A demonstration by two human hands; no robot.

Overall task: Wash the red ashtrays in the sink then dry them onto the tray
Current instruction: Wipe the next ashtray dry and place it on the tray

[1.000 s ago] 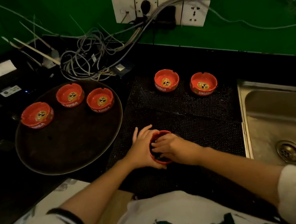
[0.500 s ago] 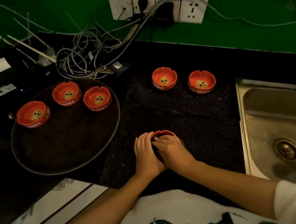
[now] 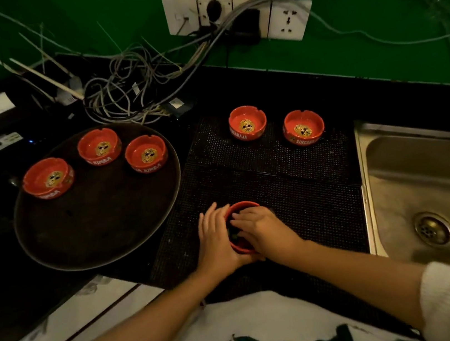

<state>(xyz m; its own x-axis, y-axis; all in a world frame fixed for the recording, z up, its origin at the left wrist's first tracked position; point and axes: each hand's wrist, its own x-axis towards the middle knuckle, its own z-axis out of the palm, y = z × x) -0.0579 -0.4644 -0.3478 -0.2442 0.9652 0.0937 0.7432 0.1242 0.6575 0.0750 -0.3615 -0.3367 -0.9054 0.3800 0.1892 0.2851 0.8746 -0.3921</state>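
Six round red ashtrays are showing. Three are sitting along the far part of the round dark tray (image 3: pixel 82 238) on the left, two lettered "RUMBA" (image 3: pixel 99 147) (image 3: pixel 146 154) and a third (image 3: pixel 48 178) with unclear lettering. Two more, reading "SINGARAJA" (image 3: pixel 247 122) (image 3: pixel 303 127), are resting far on the black textured mat (image 3: pixel 293 189). The sixth ashtray (image 3: pixel 240 207) is sitting near on the mat, between both hands. The left hand (image 3: pixel 216 237) is cupping its left side with curled fingers; the right hand (image 3: pixel 262 230) is lying across its top, fingers bent inside. The steel sink (image 3: pixel 430 186) is lying to the right.
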